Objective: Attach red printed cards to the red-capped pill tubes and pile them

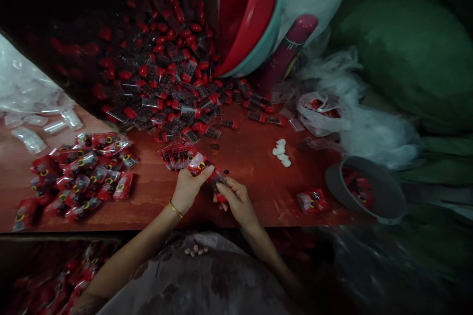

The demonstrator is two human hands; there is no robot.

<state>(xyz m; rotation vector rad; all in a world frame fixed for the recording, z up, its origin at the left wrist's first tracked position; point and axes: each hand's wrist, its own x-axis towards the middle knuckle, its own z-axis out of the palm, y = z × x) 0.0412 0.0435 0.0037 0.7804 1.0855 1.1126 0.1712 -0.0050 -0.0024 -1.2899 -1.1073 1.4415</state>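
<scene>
Near the table's front edge, my left hand pinches a small red printed packet between thumb and fingers. My right hand is closed on a clear tube with a red cap, its dark contents showing through. The tube's upper end meets the packet at my left fingertips; whether it is inside the packet I cannot tell. Just behind my left hand lies a fanned row of red packets. Further left is a pile of filled red packets.
A large tipped box spills red-capped tubes across the back. Red and teal basins and a maroon flask stand behind. White pieces, a loose packet and a grey bowl are right.
</scene>
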